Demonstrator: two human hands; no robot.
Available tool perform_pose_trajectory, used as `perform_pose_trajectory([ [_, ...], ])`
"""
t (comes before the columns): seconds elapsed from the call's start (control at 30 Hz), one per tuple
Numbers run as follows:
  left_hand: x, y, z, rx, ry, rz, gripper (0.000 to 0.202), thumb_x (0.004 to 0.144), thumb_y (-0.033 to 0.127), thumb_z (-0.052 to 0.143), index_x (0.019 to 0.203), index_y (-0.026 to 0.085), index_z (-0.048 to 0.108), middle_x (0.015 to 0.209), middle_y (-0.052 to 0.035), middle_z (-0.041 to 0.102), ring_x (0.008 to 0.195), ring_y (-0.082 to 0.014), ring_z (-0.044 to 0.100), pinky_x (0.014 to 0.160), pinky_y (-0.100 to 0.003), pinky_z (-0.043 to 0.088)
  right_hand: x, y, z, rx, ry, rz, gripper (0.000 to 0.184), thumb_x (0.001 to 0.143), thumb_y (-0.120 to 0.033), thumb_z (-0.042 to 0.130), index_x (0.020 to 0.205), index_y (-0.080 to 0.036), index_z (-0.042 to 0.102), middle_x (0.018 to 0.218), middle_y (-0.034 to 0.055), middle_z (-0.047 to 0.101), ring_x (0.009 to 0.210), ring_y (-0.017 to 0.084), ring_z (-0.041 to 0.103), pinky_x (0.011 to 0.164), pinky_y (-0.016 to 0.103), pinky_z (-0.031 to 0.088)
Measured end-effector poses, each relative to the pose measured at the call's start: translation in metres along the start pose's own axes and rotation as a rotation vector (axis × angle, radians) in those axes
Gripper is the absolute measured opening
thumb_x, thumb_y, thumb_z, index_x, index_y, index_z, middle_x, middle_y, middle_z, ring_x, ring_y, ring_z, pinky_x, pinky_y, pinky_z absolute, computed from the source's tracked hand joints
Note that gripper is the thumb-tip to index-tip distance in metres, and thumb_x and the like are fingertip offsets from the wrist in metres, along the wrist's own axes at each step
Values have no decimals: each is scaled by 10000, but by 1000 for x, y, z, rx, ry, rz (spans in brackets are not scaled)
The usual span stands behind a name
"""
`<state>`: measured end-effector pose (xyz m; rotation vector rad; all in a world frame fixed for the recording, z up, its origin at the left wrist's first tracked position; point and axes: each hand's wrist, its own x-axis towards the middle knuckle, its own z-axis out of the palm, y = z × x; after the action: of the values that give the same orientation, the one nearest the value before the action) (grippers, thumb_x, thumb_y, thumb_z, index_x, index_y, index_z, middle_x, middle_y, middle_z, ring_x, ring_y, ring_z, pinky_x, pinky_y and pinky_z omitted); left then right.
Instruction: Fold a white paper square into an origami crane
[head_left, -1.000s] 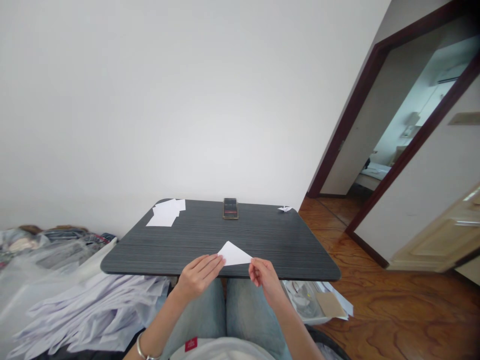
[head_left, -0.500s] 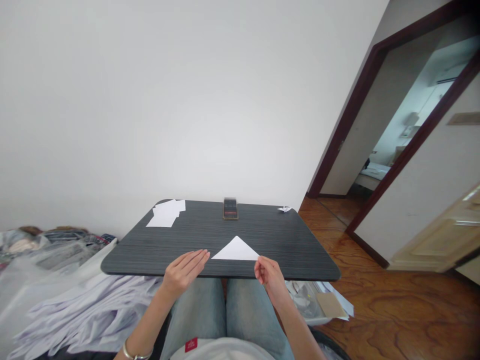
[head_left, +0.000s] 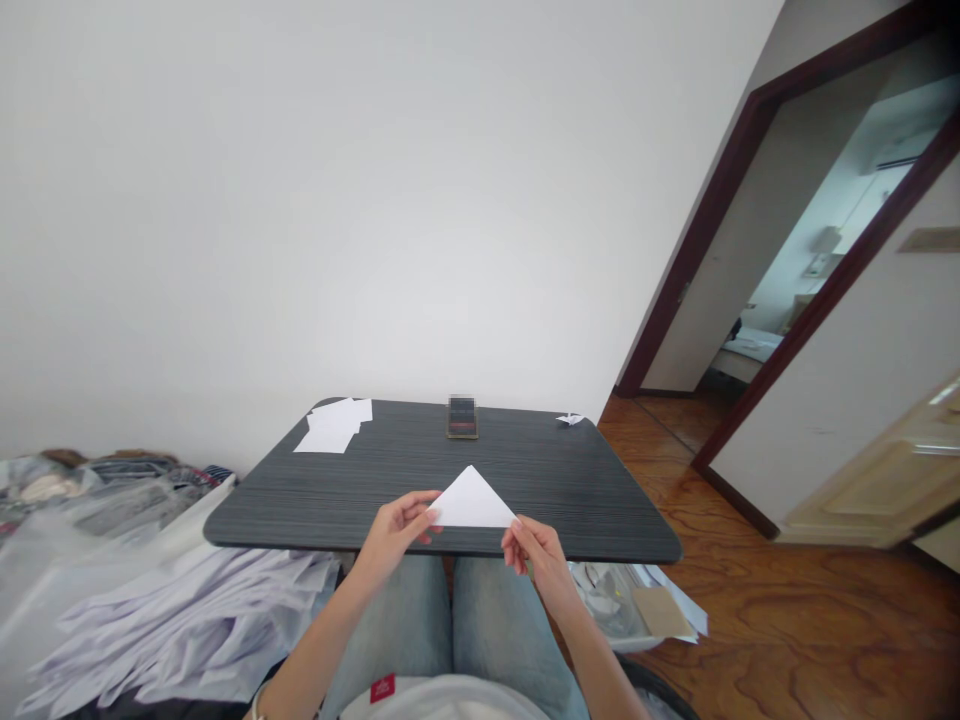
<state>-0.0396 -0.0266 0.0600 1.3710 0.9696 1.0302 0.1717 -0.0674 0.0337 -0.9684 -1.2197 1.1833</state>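
Observation:
A white sheet of paper [head_left: 472, 502], folded into a triangle, is held near the front edge of the dark table [head_left: 405, 455], its point facing away from me. My left hand [head_left: 401, 525] pinches its left corner between thumb and fingers. At the right corner, my right hand [head_left: 534, 545] grips the paper between thumb and forefinger, with the other fingers curled under. Whether the paper's lower edge touches the tabletop I cannot tell.
Loose white paper sheets [head_left: 330, 428] lie at the table's far left. A phone-like device [head_left: 462, 417] stands at the back middle, and a small folded white paper piece [head_left: 570, 419] sits at the far right. Clothes [head_left: 195, 630] are heaped left below the table, a filled container [head_left: 626, 605] right.
My left hand has moved right and closed on the triangle's left corner. The paper looks slightly raised and nearer to me. My right hand still holds the right corner.

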Motion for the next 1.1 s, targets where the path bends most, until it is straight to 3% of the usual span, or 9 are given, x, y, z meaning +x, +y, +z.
perform_pose_trajectory([
  [0.33,-2,0,3,2,40,31,347,675,351,622,925,111,606,678,-48,649,592,-141,584,489,-214,451,2,-2,2,-56,69,-28,325,773,-452,502,647,-156,547,468,-28,511,353,60,379,358,185,241],
  [0.5,-3,5,6,-64,43,3,377,701,431,564,891,111,626,712,-55,635,589,-143,580,466,-216,455,0,-6,2,-104,115,-72,304,778,-418,511,618,-162,541,466,-33,499,365,63,382,374,190,263],
  [0.67,-5,9,9,-138,26,-38,345,713,442,551,788,116,637,612,-17,590,518,-116,562,424,-191,430,-1,-8,-1,-127,105,-72,286,787,-395,507,626,-163,551,469,-34,499,374,65,387,384,190,267],
  [1.1,-9,12,6,-248,-60,-73,270,725,349,586,852,118,642,661,-13,577,486,-71,522,364,-143,338,-1,-9,-1,-163,103,-75,265,797,-381,499,667,-163,575,478,-35,491,391,74,395,400,196,282],
])
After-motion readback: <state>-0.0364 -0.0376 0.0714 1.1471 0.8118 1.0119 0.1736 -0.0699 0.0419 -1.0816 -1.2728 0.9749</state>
